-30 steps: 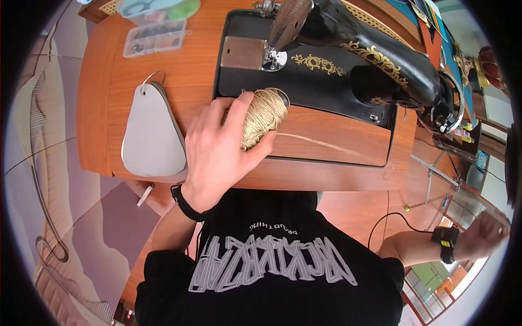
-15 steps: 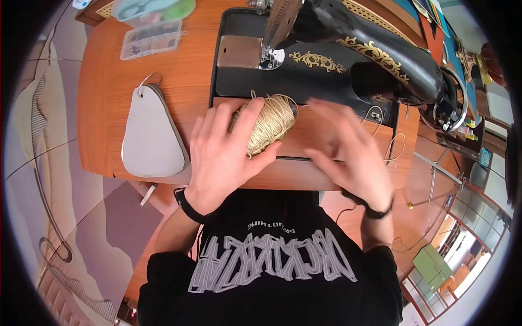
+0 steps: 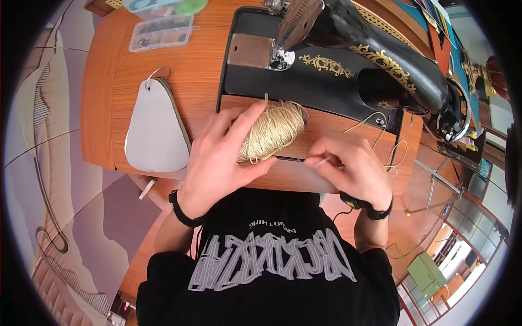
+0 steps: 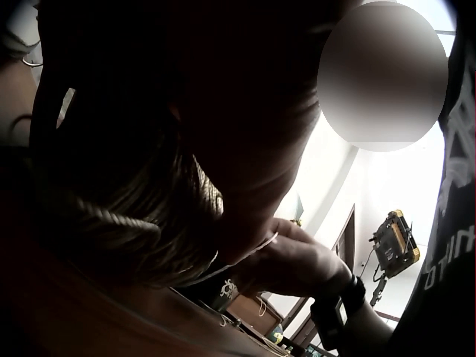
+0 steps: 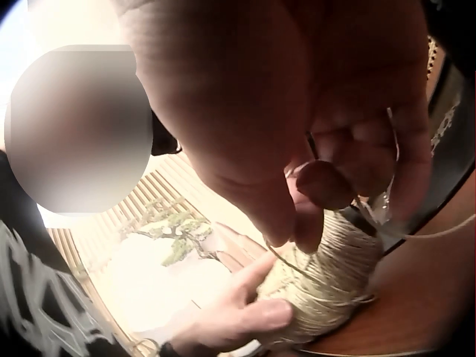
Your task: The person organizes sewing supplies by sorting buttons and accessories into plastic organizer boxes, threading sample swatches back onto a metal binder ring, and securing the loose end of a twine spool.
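On the table edge of the sewing machine lies a ball of beige twine, tilted, with a dark core end showing at its right. The left hand grips its left side, fingers over the top and thumb along the near side. Just right of the ball, the right hand has curled fingers pinching a strand. In the right wrist view that strand runs across the wound twine to the right fingertips. Loose twine loops at the right. The left wrist view is dark, the twine filling its left part.
A black sewing machine with gold ornament stands behind the ball. Grey teardrop-shaped sheets on a metal ring lie at the left. Behind them is a clear compartment box with small dark items, beside a bluish container.
The right hand came in from the far right to beside the ball, and its spread fingers closed on the strand. The left hand kept its grip on the twine throughout.
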